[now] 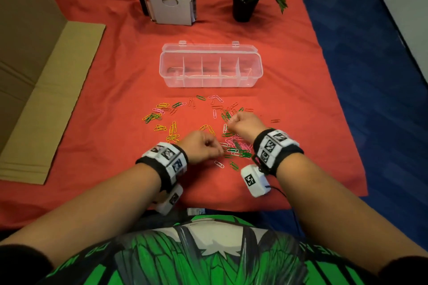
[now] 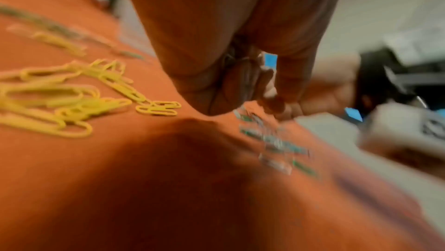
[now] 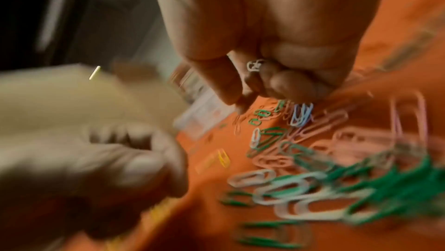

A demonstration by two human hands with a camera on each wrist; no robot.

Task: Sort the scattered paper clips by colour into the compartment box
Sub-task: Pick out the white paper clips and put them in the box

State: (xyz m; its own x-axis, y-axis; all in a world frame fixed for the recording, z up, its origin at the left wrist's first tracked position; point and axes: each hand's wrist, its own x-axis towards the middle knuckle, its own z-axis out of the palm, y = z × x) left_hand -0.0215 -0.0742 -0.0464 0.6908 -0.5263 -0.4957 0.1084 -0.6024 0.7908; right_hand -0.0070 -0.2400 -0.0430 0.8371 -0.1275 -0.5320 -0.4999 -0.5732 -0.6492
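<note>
The main risk, as I judge it, is mixed colours going into one compartment: the clips in the near-right heap (image 1: 236,148) lie tangled, green, white and pink hooked over one another, so lifting one may drag a neighbour of another colour along. A second risk is dropping clips on the way, since the compartment box (image 1: 210,66) sits well beyond the hands, on the far side of the scatter, and a fistful of thin wire clips could slip out. The red cloth (image 1: 104,99) is wrinkled too, which could hide the red clips lying on it (they barely show against it).

The right hand (image 1: 244,124) is closed in a fist over the right part of the scatter, and the right wrist view shows a white clip (image 3: 255,65) tucked between its curled fingers. The left hand (image 1: 203,147) is curled as well, fingertips down at the near heap; whether it has hold of a clip I cannot tell, as that view is blurred.

Yellow clips (image 1: 172,133) lie just left of the left hand. The box stands open, its compartments apparently unfilled.
</note>
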